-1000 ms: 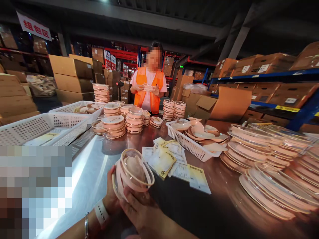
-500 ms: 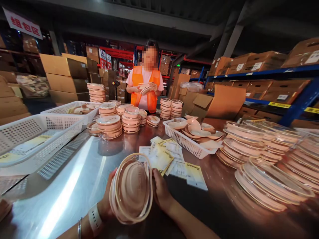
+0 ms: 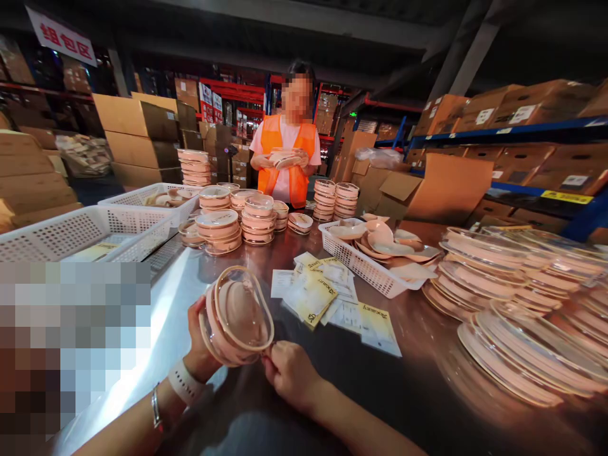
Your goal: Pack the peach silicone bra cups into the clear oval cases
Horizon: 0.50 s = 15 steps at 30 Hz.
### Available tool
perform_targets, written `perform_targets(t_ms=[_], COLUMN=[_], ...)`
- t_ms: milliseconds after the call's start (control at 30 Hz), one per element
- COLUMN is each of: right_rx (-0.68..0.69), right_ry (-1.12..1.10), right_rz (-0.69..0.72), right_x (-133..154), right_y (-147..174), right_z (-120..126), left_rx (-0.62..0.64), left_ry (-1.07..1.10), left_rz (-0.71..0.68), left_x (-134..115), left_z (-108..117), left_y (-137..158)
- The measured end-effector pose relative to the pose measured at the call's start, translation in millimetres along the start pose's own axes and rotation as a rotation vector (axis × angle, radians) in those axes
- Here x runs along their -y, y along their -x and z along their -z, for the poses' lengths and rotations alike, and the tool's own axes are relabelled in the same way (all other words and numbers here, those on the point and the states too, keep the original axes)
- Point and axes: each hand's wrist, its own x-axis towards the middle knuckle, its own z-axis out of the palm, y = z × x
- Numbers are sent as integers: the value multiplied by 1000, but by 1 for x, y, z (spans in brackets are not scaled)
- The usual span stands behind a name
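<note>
My left hand (image 3: 200,339), with a white watch band on its wrist, grips an oval case (image 3: 223,329) from the left and holds it tilted above the table. This case has a clear domed lid, tan rims and beige cup-shaped contents. At the lower right of the rim, the curled fingers of my right hand (image 3: 291,370) pinch the edge. Beyond the case lie loose printed cards (image 3: 311,292) with yellow print. A white perforated basket (image 3: 357,269) behind them holds loose beige cup-shaped pieces.
Stacks of similar cases (image 3: 517,351) fill the right side, and more stacks (image 3: 218,231) stand farther back. White baskets (image 3: 137,218) line the left. A co-worker in an orange vest (image 3: 300,180) stands across the metal table (image 3: 228,405), handling similar items.
The case has been raised slightly away from me and turned to the right. My right hand's fingers have closed at its lower edge. The view has shifted slightly left.
</note>
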Motion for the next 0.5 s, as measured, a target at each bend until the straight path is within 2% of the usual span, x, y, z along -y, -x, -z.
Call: perform_targets(t_ms=[100, 200, 333, 433, 500], right_rx=[12, 24, 147, 157, 101], right_ry=[-107, -34, 47, -71, -218], right_rz=[-152, -190, -251, -238, -244], right_x=[12, 15, 15, 22, 31], right_y=[4, 3, -4, -5, -4], right_z=[1, 6, 7, 2, -1], left_rx=[-56, -53, -6, 16, 120], left_ry=[76, 86, 55, 60, 24], left_rz=[-69, -15, 32, 60, -1], left_x=[1, 0, -5, -4, 3], left_z=[-4, -5, -3, 2, 7], left_y=[13, 20, 15, 6, 0])
